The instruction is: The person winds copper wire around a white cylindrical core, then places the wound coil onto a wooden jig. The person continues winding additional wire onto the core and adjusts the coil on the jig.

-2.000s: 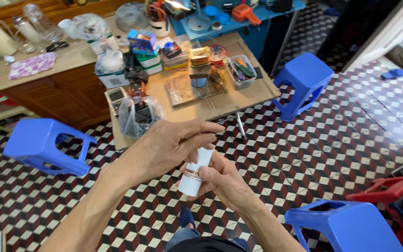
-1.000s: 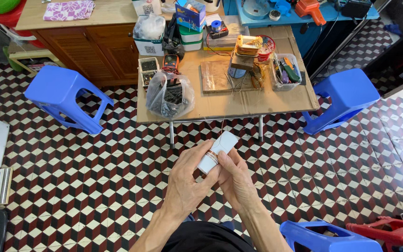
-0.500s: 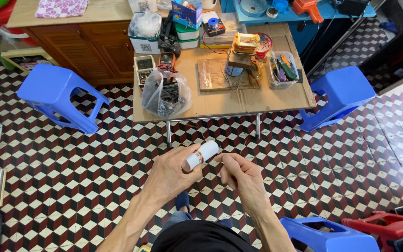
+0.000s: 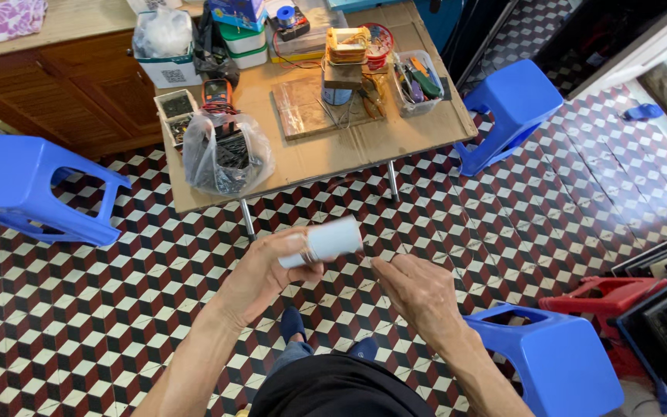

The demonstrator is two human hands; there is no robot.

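Left hand [image 4: 260, 272] is wrapped around a white tube [image 4: 324, 242], held approx. level w/ its free end pointing right, above the checkered floor [image 4: 117, 309] just near of the bench [image 4: 333, 158]. Right hand [image 4: 418, 289] holds nothing, fingers loosely curled, close to the tube's right end but apart from it. On the bench: clear bag of dark parts [image 4: 228, 154] at the near left edge, wooden board [image 4: 314, 108] mid, clear tray of tools [image 4: 418, 81] far right. Blue stools: one far left [image 4: 28, 189], one right of the bench [image 4: 511, 108], one near right [image 4: 553, 359].
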